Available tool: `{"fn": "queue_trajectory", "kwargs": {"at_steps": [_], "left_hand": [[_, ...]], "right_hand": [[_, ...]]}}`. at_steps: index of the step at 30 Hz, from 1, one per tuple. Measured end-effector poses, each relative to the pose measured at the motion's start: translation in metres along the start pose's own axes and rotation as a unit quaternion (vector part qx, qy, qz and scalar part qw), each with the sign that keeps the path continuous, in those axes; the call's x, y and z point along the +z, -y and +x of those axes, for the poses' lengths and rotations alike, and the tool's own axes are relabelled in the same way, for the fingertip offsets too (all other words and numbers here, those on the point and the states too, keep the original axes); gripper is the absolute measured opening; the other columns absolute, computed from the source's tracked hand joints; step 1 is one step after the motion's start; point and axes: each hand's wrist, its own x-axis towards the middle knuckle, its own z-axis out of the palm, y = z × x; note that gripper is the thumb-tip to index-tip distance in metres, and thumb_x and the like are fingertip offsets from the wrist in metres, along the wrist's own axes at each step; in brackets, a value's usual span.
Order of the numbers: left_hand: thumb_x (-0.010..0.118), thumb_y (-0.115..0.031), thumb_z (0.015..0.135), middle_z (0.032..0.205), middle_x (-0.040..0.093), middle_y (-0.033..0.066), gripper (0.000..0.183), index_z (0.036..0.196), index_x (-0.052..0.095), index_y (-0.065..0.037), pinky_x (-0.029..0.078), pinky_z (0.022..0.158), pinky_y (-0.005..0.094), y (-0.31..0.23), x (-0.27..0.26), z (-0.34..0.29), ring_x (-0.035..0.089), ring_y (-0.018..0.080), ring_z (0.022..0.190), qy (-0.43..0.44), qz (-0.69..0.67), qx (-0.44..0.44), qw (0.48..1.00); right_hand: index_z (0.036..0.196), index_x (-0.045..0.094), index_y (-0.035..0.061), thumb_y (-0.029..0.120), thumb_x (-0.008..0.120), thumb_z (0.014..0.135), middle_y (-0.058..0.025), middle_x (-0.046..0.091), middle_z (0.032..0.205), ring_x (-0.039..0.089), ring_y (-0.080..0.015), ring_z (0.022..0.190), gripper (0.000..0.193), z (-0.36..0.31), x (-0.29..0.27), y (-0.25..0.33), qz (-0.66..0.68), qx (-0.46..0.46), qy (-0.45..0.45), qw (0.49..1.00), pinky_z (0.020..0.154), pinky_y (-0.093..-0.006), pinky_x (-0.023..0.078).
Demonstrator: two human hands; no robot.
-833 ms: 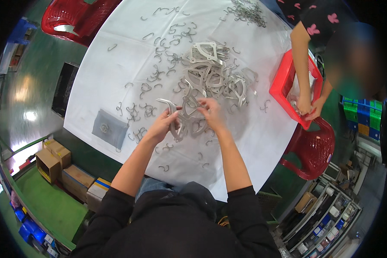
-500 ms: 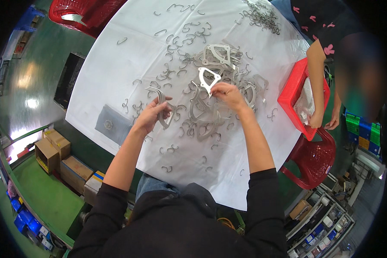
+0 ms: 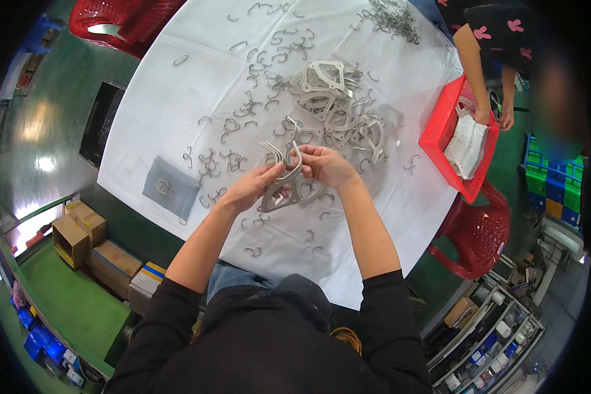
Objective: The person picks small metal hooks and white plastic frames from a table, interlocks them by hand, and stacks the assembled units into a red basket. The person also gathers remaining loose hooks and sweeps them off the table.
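In front of me, both hands are close together over the white-covered table. My left hand (image 3: 248,187) is closed around a small stack of grey metal brackets (image 3: 279,201), open-framed plates with bent ends. My right hand (image 3: 331,167) pinches another metal bracket (image 3: 298,157) by its bent end, right against the stack; fingers partly hide where they touch. Beyond my hands lies a loose heap of similar brackets (image 3: 326,80). Many S-shaped wire hooks (image 3: 207,165) are scattered left of the heap and nearer to me.
A grey plastic pouch (image 3: 171,188) lies at the table's left edge. At the right edge, a co-worker's hand (image 3: 482,115) reaches into a red basket (image 3: 470,188) holding a whitish stack (image 3: 465,150). More hooks (image 3: 393,21) are piled at the back. Red chairs (image 3: 474,240) stand beside the table.
My right hand has brought a bracket left and nearer, to the stack. My left hand has moved right to meet it. The co-worker's hand has moved farther back in the basket.
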Motion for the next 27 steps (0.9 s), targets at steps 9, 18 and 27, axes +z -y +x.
{"fn": "queue_trajectory", "kwargs": {"at_steps": [9,18,27], "left_hand": [[0.058,-0.027,0.090,0.082,0.060,0.0007,0.040,0.124,0.052,-0.006,0.045,0.077,0.0251,0.020,-0.032,0.013,0.057,0.0090,0.078,-0.019,-0.001,-0.012,1.000],[0.064,-0.023,0.085,0.085,0.063,0.0031,0.038,0.119,0.053,-0.008,0.042,0.073,0.0250,0.012,-0.047,0.018,0.060,0.0121,0.083,-0.180,-0.037,0.052,0.982],[0.065,-0.025,0.086,0.086,0.059,-0.0008,0.040,0.120,0.054,-0.007,0.043,0.073,0.0236,0.018,-0.004,0.020,0.056,0.0084,0.080,-0.063,0.069,0.071,0.993]], "right_hand": [[0.103,0.059,0.0039,0.023,0.074,0.072,-0.0107,0.064,0.087,0.064,-0.0250,0.073,0.039,0.050,-0.040,-0.017,-0.604,-0.120,-0.354,0.704,0.067,-0.0360,0.051],[0.090,0.056,0.0040,0.014,0.054,0.083,-0.0149,0.060,0.089,0.063,-0.0353,0.077,0.012,0.040,-0.020,-0.046,-0.735,-0.164,-0.343,0.561,0.066,-0.0433,0.051],[0.099,0.060,0.0056,0.012,0.057,0.081,-0.0138,0.058,0.092,0.062,-0.0323,0.077,0.019,-0.010,0.030,-0.074,-0.647,-0.222,-0.318,0.657,0.067,-0.0418,0.049]]}}
